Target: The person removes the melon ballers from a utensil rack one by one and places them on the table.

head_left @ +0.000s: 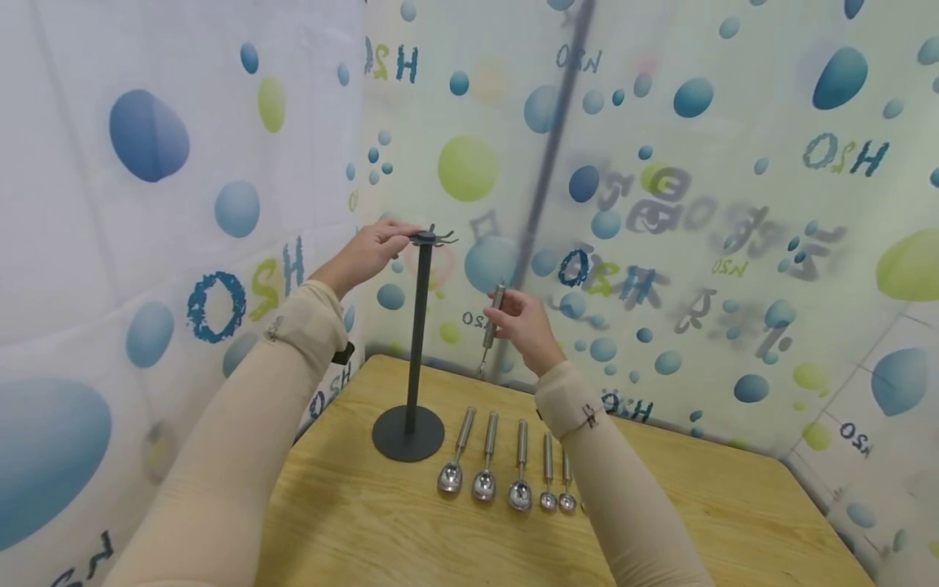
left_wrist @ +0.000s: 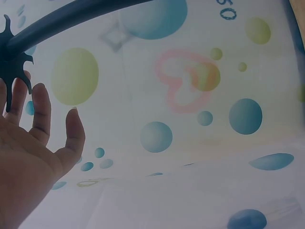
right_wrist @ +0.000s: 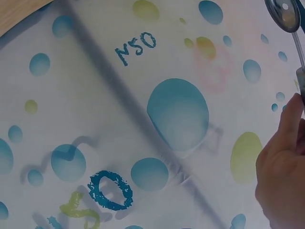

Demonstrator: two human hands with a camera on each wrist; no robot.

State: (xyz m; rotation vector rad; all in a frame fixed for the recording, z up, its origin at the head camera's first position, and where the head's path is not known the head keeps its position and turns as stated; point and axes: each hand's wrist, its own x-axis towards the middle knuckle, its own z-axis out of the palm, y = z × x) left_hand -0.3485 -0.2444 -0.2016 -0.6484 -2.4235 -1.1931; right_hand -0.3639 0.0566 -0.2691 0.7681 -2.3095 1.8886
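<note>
A black stand [head_left: 416, 334] rises from a round base on the wooden table, with a ring of curved hooks [head_left: 442, 239] at its top. My left hand [head_left: 370, 251] rests its extended fingers on that top; the left wrist view shows the fingers [left_wrist: 42, 112] spread beside the hooks [left_wrist: 14, 71]. To the right of the post, in mid-air, my right hand [head_left: 526, 324] pinches a steel measuring spoon [head_left: 491, 326] by its handle, bowl downward. In the right wrist view its shiny bowl [right_wrist: 284, 14] shows at the upper right corner.
Several steel measuring spoons lie in a row right of the base, handles pointing away: larger ones [head_left: 484, 485] nearer the stand, smaller ones [head_left: 548, 500] partly beneath my right forearm. Printed curtains [head_left: 469, 167] hang behind the table [head_left: 352, 505] and along its left.
</note>
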